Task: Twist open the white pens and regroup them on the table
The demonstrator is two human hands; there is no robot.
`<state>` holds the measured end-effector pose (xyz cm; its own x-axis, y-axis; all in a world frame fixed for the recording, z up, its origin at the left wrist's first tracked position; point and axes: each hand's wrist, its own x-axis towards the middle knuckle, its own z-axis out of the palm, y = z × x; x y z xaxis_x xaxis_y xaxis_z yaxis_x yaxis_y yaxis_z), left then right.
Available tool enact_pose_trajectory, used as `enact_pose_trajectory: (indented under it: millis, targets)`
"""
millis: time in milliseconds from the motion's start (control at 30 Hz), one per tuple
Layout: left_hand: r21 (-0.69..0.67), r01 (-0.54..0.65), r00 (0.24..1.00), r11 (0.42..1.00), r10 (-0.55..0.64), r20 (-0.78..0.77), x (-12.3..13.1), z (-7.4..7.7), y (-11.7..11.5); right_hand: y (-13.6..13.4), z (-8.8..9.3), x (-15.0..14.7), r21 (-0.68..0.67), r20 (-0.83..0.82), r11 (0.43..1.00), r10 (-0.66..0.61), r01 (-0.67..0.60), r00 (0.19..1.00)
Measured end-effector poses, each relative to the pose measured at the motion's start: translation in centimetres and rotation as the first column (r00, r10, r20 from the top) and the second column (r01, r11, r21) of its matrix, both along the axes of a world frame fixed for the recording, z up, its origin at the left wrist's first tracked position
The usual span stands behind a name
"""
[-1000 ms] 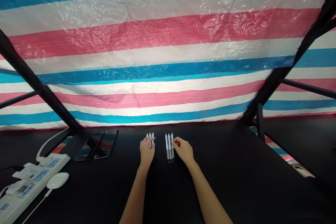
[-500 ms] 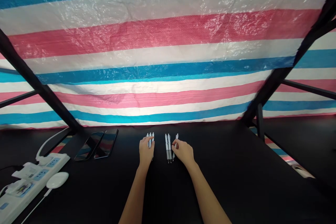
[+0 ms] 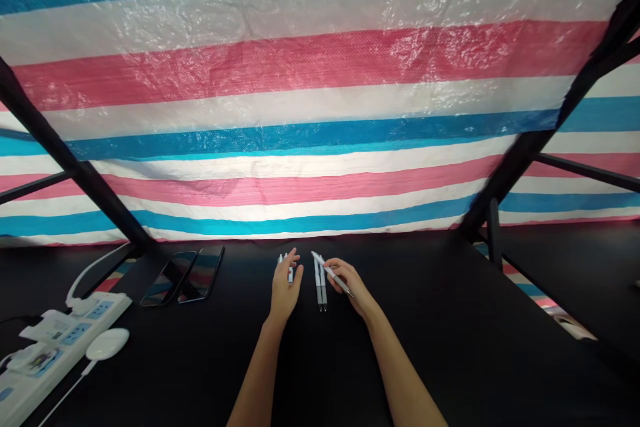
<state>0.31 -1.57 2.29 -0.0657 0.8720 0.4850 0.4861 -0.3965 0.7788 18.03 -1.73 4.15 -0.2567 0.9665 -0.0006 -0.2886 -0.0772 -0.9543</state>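
Note:
Several grey-and-white pens lie on a black table (image 3: 450,347). My right hand (image 3: 350,287) pinches one pen (image 3: 327,268) and holds it tilted above the table, its tip pointing up and left. Two more pens (image 3: 320,287) lie side by side just left of that hand. My left hand (image 3: 285,287) hovers with fingers stretched out over a second small group of pens (image 3: 286,265), whose ends show past the fingertips. Whether the left fingers touch them I cannot tell.
Two dark phones (image 3: 185,275) lie at the left back of the table. A white power strip (image 3: 55,340) with plugs and a white round device (image 3: 107,343) sit at the left front edge. A striped tarp (image 3: 320,113) hangs behind. Black frame bars (image 3: 525,147) slant at both sides.
My right hand has picked the rightmost pen out of its row of three and lifted it, turning it to the left. My left hand has lifted and opened its fingers.

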Motion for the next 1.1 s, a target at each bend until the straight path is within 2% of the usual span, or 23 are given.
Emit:
enact_pose_trajectory:
  millis: [133, 267, 367, 433, 500, 633, 833, 1000, 1100]
  targets:
    - [0.018, 0.133, 0.991, 0.991, -0.133, -0.017, 0.6, 0.4, -0.5, -0.7, 0.4, -0.2, -0.027, -0.186, 0.976, 0.206, -0.215, 0.961]
    - [0.032, 0.166, 0.986, 0.986, -0.166, -0.006, 0.9, 0.8, -0.5, -0.6, 0.3, 0.2, -0.087, -0.312, 0.952, 0.255, -0.294, 0.915]
    - [0.054, 0.109, 0.994, 0.993, -0.11, 0.014, 0.7, 0.9, -0.4, -0.3, 0.3, 0.8, -0.152, -0.383, 0.933, 0.249, -0.326, 0.89]
    - [0.07, 0.05, 0.998, 0.996, -0.052, 0.032, 0.5, 0.9, -0.3, -0.1, 0.3, 1.2, -0.182, -0.42, 0.944, 0.178, -0.275, 0.89]
    - [0.073, 0.012, 0.999, 0.997, -0.015, 0.038, 0.3, 0.9, -0.2, 0.2, 0.2, 1.4, -0.19, -0.425, 0.969, 0.066, -0.16, 0.903]
    - [0.056, 0.008, 1.0, 0.998, -0.009, 0.017, 0.2, 0.8, -0.3, 0.7, -0.7, 1.0, -0.185, -0.306, 0.981, -0.107, 0.051, 0.946]
    - [0.01, 0.004, 1.0, 1.0, -0.004, -0.026, 0.2, 0.9, -0.4, 1.0, -1.6, 0.6, -0.133, -0.2, 0.987, -0.113, 0.087, 0.973]
    - [-0.022, 0.015, 1.0, 1.0, -0.016, -0.024, 0.1, 0.9, -0.4, 0.7, -1.0, 0.5, -0.05, -0.085, 0.992, -0.116, 0.112, 0.99]
    - [-0.087, 0.06, 0.997, 0.994, -0.056, 0.053, 0.1, 0.9, -0.4, 0.5, -0.7, 0.5, 0.029, -0.026, 0.993, -0.116, 0.117, 0.993]
